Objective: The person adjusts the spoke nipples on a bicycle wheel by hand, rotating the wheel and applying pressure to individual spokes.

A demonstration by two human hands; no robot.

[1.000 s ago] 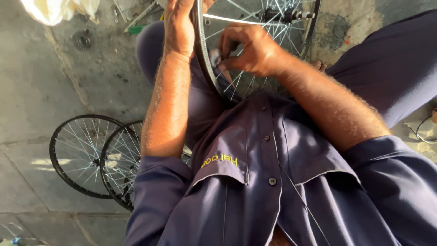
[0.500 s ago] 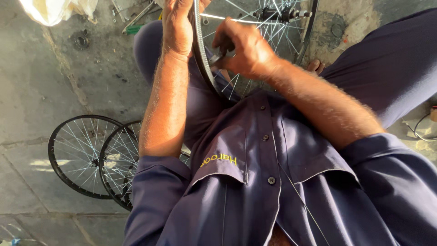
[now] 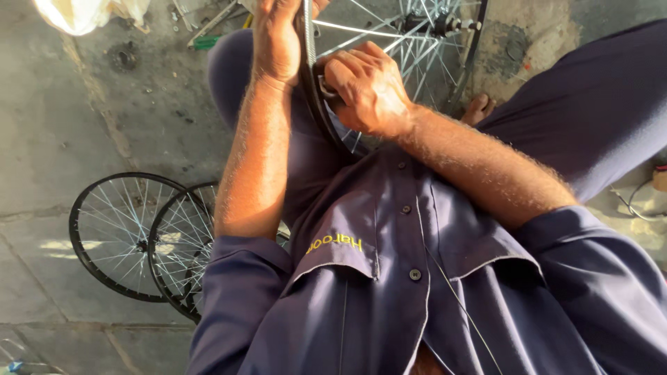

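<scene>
1. Wheel point(image 3: 389, 42) stands upright between my knees, its rim edge-on to the camera; two spare wheels point(image 3: 149, 239) lie on the floor at left.
2. Left hand point(image 3: 278, 38) clamps the rim as before.
3. Right hand point(image 3: 368, 87) has shifted along the rim, fingers pinched on something small, probably a spoke tool.

Sunlit cracked concrete floor point(image 3: 76, 125); two spoked wheels point(image 3: 139, 239) lie there.
</scene>
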